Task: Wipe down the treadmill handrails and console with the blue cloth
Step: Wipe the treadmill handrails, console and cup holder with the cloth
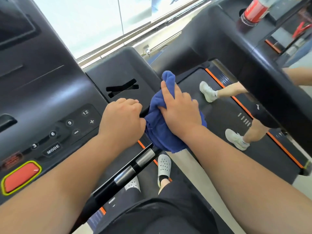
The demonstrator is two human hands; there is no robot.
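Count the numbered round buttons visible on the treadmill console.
4: button 12 is highest, 9 sits below-left of it, then 6, then 3 nearest the MODE button. The left forearm could hide others.

A red-labelled bottle (255, 11) (blurred, perhaps cola) stands in the neighbouring treadmill (263, 68)'s cup holder.

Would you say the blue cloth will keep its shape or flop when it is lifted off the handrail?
Probably flop: the blue cloth bunches in folds under the right hand and drapes over the handrail. It looks light and unlikely to slip.
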